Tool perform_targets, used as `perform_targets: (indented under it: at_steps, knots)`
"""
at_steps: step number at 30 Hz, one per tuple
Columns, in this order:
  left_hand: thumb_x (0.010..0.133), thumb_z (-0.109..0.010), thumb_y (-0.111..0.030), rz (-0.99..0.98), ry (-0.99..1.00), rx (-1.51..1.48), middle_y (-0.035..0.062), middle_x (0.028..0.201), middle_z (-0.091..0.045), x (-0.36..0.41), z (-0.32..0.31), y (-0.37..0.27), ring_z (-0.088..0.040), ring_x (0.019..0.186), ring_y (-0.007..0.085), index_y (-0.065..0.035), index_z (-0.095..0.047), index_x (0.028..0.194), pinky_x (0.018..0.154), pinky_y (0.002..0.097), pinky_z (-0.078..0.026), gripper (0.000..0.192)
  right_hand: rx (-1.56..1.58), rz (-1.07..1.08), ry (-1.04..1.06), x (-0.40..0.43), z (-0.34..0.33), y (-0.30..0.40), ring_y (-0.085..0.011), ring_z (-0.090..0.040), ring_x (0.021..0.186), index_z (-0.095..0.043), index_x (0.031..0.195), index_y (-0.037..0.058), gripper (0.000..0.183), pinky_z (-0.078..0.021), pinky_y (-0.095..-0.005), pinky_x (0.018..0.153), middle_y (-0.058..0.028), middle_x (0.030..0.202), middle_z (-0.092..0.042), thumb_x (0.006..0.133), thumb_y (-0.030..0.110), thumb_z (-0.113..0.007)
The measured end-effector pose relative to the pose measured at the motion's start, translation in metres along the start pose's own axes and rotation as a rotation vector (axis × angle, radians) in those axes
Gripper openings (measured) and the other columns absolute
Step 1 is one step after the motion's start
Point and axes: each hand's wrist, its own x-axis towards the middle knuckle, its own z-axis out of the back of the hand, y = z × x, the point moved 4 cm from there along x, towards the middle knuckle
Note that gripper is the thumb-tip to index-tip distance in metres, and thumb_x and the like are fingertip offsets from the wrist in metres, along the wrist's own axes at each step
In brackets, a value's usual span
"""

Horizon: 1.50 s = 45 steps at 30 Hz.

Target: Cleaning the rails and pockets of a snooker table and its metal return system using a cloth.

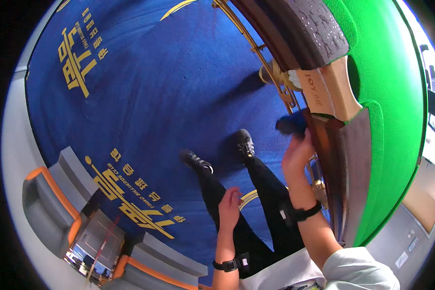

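Note:
At the right stands a billiard table with green cloth point(395, 108), a dark wooden rail point(322, 145) and a metal-coloured corner fitting point(322, 87) at its pocket. My right hand point(299, 152) grips a dark, blurred object point(293, 122), perhaps a cloth or a brush, against the outer side of the rail just below the corner fitting. Loosely curled in front of my legs, over the carpet, my left hand point(229, 208) shows nothing held; how far its fingers are apart is unclear. Each wrist wears a black strap.
Blue carpet point(148, 90) with yellow lettering covers the floor. Brass-coloured rails point(255, 47) run along the table's side. Grey seats with orange edges point(54, 210) stand at the lower left, beside a small glossy table point(101, 235) with a cue point(103, 244) across it.

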Motion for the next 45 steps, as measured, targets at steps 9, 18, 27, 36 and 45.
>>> perform_targets:
  at_steps: [9,18,27,36,45]
  knots:
    - [0.099,-0.045,-0.015,0.124,0.123,0.109,0.0063,0.088,-0.065,0.021,0.083,0.024,-0.061,0.069,0.0106,-0.0053,-0.06,0.111,0.067,0.0246,-0.049,0.021,-0.317,0.392,0.049,0.034,-0.088,-0.032,-0.0187,-0.059,0.089,-0.05,0.114,-0.0084,0.03,-0.0484,-0.0339,0.083,-0.0129,0.114,-0.056,0.09,0.009,-0.057]
    - [0.099,-0.044,-0.018,0.2,-0.021,-0.063,0.0057,0.084,-0.064,0.039,0.198,-0.005,-0.059,0.063,0.012,-0.0047,-0.061,0.103,0.062,0.0259,-0.05,0.022,-0.821,0.373,0.284,-0.027,-0.079,-0.069,-0.0148,-0.059,0.076,-0.059,0.096,-0.0059,0.021,-0.0462,-0.0319,0.067,-0.0102,0.078,-0.061,0.091,0.014,-0.06]
    - [0.098,-0.044,-0.019,0.279,-0.007,-0.084,0.0051,0.082,-0.063,0.051,0.229,0.029,-0.059,0.061,0.0123,-0.0052,-0.06,0.101,0.059,0.0259,-0.049,0.022,-0.381,0.653,-0.213,0.037,-0.076,-0.005,-0.0234,-0.047,0.117,-0.047,0.129,-0.005,0.043,-0.0379,-0.0351,0.101,-0.0161,0.133,-0.048,0.096,0.023,-0.052]
    - [0.099,-0.043,-0.021,0.398,0.091,-0.017,0.0054,0.081,-0.063,0.055,0.202,0.059,-0.059,0.06,0.0122,-0.0068,-0.06,0.1,0.058,0.0256,-0.05,0.022,-1.018,0.616,-0.166,0.01,-0.087,-0.051,-0.0417,-0.059,0.092,-0.058,0.112,-0.0033,0.026,-0.0466,-0.0444,0.082,-0.029,0.103,-0.061,0.088,0.003,-0.049]
    - [0.099,-0.044,-0.021,0.326,0.019,0.004,0.0047,0.08,-0.063,0.065,0.195,0.017,-0.058,0.061,0.011,-0.0063,-0.061,0.1,0.058,0.0252,-0.049,0.022,-0.943,0.057,-0.034,-0.035,0.015,-0.118,-0.0352,-0.051,0.072,-0.056,0.096,-0.0064,0.02,-0.0415,-0.0474,0.072,-0.024,0.082,-0.057,0.095,0.013,-0.052]
